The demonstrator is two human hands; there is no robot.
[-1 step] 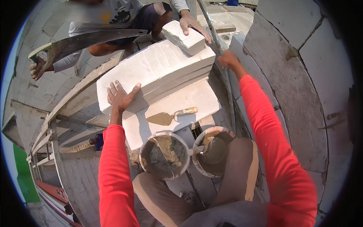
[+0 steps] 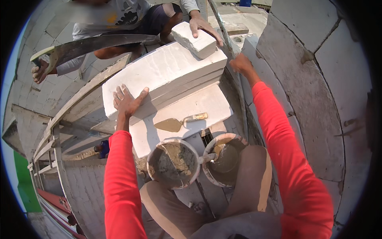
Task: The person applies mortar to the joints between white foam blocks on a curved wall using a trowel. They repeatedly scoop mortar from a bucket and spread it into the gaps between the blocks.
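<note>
My left hand point(image 2: 129, 100) lies with spread fingers on the near left end of a long white block point(image 2: 159, 67), the top of a stack. My right hand point(image 2: 241, 65) is closed beside a thin upright pole point(image 2: 240, 89) right of the stack; what it grips, if anything, is hidden. Across from me a co-worker's hand point(image 2: 201, 27) rests on a small block piece point(image 2: 195, 42) atop the long block's far end. The co-worker's other hand point(image 2: 39, 71) holds a handsaw point(image 2: 95, 46). A pointing trowel point(image 2: 173, 124) lies on a lower white block point(image 2: 147, 137).
Between my knees and the stack stand a bucket of thick mortar point(image 2: 187, 185) and another bucket point(image 2: 240, 139) with wet mix and a handled tool point(image 2: 209, 158). A block wall point(image 2: 302, 103) rises on the right. Wooden framing point(image 2: 57, 159) borders a drop on the left, where another person point(image 2: 104, 149) shows below.
</note>
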